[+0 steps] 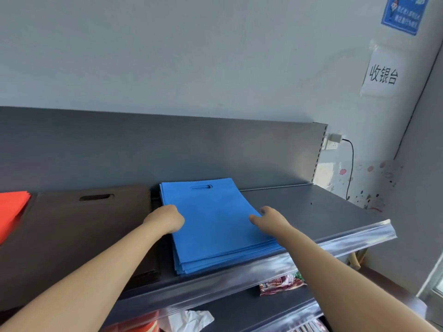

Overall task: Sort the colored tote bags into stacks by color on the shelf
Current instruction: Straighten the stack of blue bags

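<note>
Blue tote bag stack (215, 224): likely light, floppy, layers slide; take by side edges. Left hand (165, 220) curled at its left edge, grip unclear; right hand (269, 220) rests splayed on its right edge.

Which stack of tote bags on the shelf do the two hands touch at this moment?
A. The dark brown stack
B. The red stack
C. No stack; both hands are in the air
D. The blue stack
D. The left hand and the right hand rest at the left and right edges of the blue stack; the dark brown stack and the red stack lie further left with no hand on them.
</note>
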Motion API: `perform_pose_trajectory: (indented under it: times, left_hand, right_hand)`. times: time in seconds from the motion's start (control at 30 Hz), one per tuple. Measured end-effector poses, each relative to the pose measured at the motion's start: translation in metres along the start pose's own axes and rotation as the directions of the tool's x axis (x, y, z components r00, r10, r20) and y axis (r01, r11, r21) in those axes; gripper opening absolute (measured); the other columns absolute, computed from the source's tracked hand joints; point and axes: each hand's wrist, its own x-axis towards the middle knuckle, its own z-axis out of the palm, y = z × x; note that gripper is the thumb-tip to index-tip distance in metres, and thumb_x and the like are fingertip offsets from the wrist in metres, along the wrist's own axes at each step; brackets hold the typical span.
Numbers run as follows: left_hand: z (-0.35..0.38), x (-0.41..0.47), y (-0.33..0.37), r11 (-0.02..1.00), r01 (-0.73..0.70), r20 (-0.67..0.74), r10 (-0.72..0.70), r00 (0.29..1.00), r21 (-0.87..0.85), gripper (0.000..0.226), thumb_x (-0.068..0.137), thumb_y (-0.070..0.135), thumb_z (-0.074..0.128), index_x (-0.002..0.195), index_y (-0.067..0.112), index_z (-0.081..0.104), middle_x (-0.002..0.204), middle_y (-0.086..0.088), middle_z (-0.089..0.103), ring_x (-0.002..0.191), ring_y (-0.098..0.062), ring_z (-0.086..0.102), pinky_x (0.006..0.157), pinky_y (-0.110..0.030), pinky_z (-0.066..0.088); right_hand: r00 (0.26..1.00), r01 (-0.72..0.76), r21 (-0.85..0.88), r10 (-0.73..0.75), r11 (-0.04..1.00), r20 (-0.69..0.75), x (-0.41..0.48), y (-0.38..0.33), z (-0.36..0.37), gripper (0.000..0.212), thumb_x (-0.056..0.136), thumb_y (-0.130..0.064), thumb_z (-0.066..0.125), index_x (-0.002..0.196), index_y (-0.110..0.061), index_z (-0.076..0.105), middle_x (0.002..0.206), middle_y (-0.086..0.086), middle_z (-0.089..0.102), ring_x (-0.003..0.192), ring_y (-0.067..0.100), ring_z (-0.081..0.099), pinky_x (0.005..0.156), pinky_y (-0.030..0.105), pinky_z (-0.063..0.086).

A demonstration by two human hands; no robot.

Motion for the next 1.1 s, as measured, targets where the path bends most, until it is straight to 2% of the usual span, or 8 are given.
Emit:
perform_pose_trajectory:
  times: [0.13,0.2,0.27,0.37,0.43,0.5,0.63,1.1]
  left_hand:
    - [0.010,0.000,0.008,0.932,0.060,-0.011,-0.068,0.998,-0.357,0.013,0.094,0.007,0.035,0.105,0.008,0.042,0.080,0.000,0.036,0.064,-0.012,0.030,0.057,-0.025,0.022]
    - [0.014,-0.003,0.007,0.861,0.095,-0.019,-0.121,0.993,-0.500,0.010,0.095,0.007,0.038,0.103,0.009,0.044,0.081,0.001,0.036,0.065,-0.011,0.030,0.059,-0.025,0.023]
    - [0.019,-0.008,0.009,0.792,0.121,-0.003,-0.153,0.988,-0.599,0.024,0.097,0.008,0.040,0.120,0.005,0.046,0.086,0.002,0.038,0.066,-0.010,0.030,0.059,-0.026,0.024]
    - [0.024,-0.013,0.014,0.734,0.112,0.023,-0.130,0.991,-0.670,0.054,0.101,0.012,0.040,0.150,0.006,0.019,0.139,-0.004,0.039,0.107,-0.019,0.046,0.087,-0.031,0.038]
    - [0.025,-0.013,0.013,0.684,0.107,0.015,-0.138,0.990,-0.722,0.057,0.101,0.015,0.043,0.151,0.008,0.016,0.156,-0.004,0.021,0.135,-0.023,0.031,0.106,-0.036,0.029]
    - [0.028,-0.010,0.010,0.624,0.112,0.027,-0.145,0.989,-0.773,0.061,0.100,0.020,0.047,0.152,0.010,0.017,0.158,-0.002,0.018,0.144,-0.024,0.021,0.114,-0.039,0.022]
    - [0.031,-0.013,0.006,0.568,0.056,-0.005,-0.105,0.994,-0.821,0.065,0.100,0.021,0.049,0.154,0.015,0.013,0.160,0.000,0.011,0.147,-0.023,0.013,0.117,-0.043,0.015]
    - [0.043,-0.065,-0.004,0.517,-0.040,-0.096,-0.083,0.992,-0.855,0.064,0.099,0.029,0.051,0.153,0.018,0.020,0.159,0.002,0.016,0.146,-0.021,0.017,0.117,-0.043,0.016]
  right_hand:
    - [0.999,0.044,0.051,-0.044,0.998,0.005,0.009,0.006,0.000,0.060,0.095,-0.038,0.048,0.146,-0.011,0.033,0.138,0.005,0.049,0.121,0.025,0.050,0.094,0.036,0.044]
    - [0.999,0.043,0.144,-0.046,0.989,0.014,0.012,0.009,-0.001,0.058,0.096,-0.035,0.047,0.146,-0.010,0.032,0.138,0.007,0.049,0.122,0.026,0.049,0.097,0.037,0.043]
    - [0.998,0.037,0.203,-0.047,0.978,0.047,0.013,0.010,0.000,0.056,0.098,-0.032,0.045,0.147,-0.009,0.032,0.140,0.008,0.047,0.120,0.026,0.049,0.096,0.036,0.042]
    - [0.995,0.053,0.223,-0.070,0.973,0.067,0.016,0.012,0.000,0.051,0.098,-0.029,0.045,0.145,-0.010,0.038,0.141,0.006,0.048,0.122,0.026,0.049,0.095,0.034,0.041]
    - [0.997,0.040,0.281,-0.058,0.959,0.056,0.018,0.012,-0.003,0.048,0.097,-0.027,0.046,0.141,-0.006,0.042,0.142,0.011,0.049,0.128,0.030,0.047,0.103,0.040,0.040]
    - [0.997,0.030,0.325,-0.053,0.945,0.063,0.019,0.013,-0.004,0.048,0.098,-0.026,0.045,0.140,-0.004,0.043,0.142,0.013,0.048,0.130,0.032,0.045,0.107,0.043,0.039]
    - [0.987,0.080,0.274,-0.115,0.958,0.114,0.012,0.012,0.004,0.057,0.097,-0.034,0.048,0.148,-0.012,0.033,0.150,0.003,0.038,0.132,0.024,0.041,0.094,0.031,0.037]
    - [0.975,0.198,0.393,-0.222,0.898,0.017,-0.006,0.037,0.006,0.056,0.094,-0.042,0.053,0.143,-0.017,0.041,0.148,0.001,0.041,0.133,0.021,0.041,0.102,0.039,0.038]
